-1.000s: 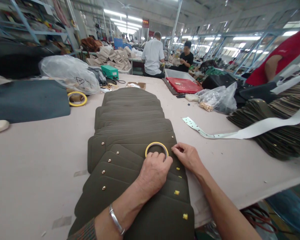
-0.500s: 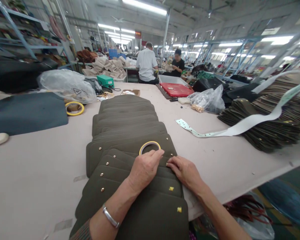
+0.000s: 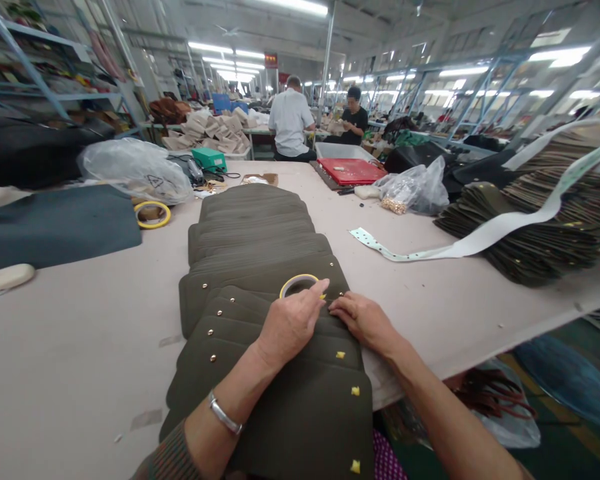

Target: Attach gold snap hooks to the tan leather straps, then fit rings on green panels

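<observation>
A stack of dark olive panels point(image 3: 260, 260) lies fanned out toward me on the table, with small metal studs on several of them. My left hand point(image 3: 293, 323) is closed on a roll of yellow tape point(image 3: 299, 279), held over the panels. A bit of yellow tape shows by its fingertips. To its right, my right hand point(image 3: 363, 320) rests at the panels' right edge, fingers bent and pressed together on the surface beside a metal stud point(image 3: 341, 294). Its fingertips hide whatever is under them. Small yellow tape pieces point(image 3: 355, 391) stick to the right side of the nearer panels.
On the left lie another yellow tape roll point(image 3: 153, 215), a dark blue-grey sheet point(image 3: 60, 223) and a plastic bag point(image 3: 135, 170). To the right are a white strip point(image 3: 460, 250), piled dark panels point(image 3: 530, 243) and a red tray point(image 3: 350, 171). Two people sit farther back.
The view has shifted slightly. Both hands remain at the panels' right side. The yellow bit seen at my right fingertips no longer shows; one is now visible by my left fingertips.
</observation>
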`<state>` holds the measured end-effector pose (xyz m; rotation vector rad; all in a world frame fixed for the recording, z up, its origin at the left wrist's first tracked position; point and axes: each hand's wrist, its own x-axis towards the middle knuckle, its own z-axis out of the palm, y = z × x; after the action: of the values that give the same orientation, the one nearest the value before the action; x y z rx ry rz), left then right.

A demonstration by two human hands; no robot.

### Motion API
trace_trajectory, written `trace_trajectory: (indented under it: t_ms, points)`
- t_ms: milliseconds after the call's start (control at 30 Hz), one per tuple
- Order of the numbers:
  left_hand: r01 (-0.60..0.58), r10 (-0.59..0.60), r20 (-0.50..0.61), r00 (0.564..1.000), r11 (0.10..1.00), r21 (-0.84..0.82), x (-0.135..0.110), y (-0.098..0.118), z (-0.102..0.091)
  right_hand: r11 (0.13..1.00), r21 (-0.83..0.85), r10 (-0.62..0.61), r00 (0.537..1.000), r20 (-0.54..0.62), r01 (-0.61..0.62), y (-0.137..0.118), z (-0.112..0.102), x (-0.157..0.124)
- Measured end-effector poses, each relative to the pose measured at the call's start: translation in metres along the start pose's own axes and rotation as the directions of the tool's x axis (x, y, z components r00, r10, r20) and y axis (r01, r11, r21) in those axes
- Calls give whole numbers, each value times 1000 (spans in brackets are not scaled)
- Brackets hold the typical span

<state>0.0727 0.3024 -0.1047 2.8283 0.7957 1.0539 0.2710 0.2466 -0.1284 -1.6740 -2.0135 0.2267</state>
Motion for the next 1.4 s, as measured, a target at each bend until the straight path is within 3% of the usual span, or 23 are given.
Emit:
trace_trajectory:
  t_ms: [167, 267, 367, 467, 767, 900, 1000, 1100, 1333, 1400]
  points:
    - [35, -36, 6, 999, 999, 12, -8, -4, 7, 987, 109, 124, 990, -60, -117, -24, -19, -18]
    - [52, -53, 21, 998, 999, 13, -12, -5, 12, 930, 237, 286, 958, 11, -281, -48, -25, -43]
    - [63, -63, 40, 997, 998, 13, -13, -4, 16, 921, 164, 343, 935, 90, -354, -65, -18, -63]
    - [66, -67, 63, 996, 998, 15, -14, -2, 18, 917, 75, 388, 920, 46, -391, -69, -6, -68]
    - [110, -111, 158, 981, 994, 15, -19, -1, 21, 878, 1, 477, 876, 67, -478, -66, -3, -55]
    - [118, -122, 178, 976, 993, 30, -19, -1, 22, 900, 62, 428, 902, 61, -432, -67, -8, -61]
    - [118, -124, 181, 976, 992, 41, -19, 0, 22, 894, 202, 412, 911, -21, -399, -67, -18, -75]
    - [124, -129, 186, 974, 991, 41, -19, -1, 23, 882, 231, 438, 896, -78, -411, -70, -26, -97]
    - [144, -145, 210, 967, 989, 20, -19, -2, 26, 852, 241, 472, 881, 28, -464, -90, -21, -148]
    - [147, -147, 207, 967, 989, 16, -19, -2, 26, 824, 256, 521, 854, 11, -506, -94, -14, -161]
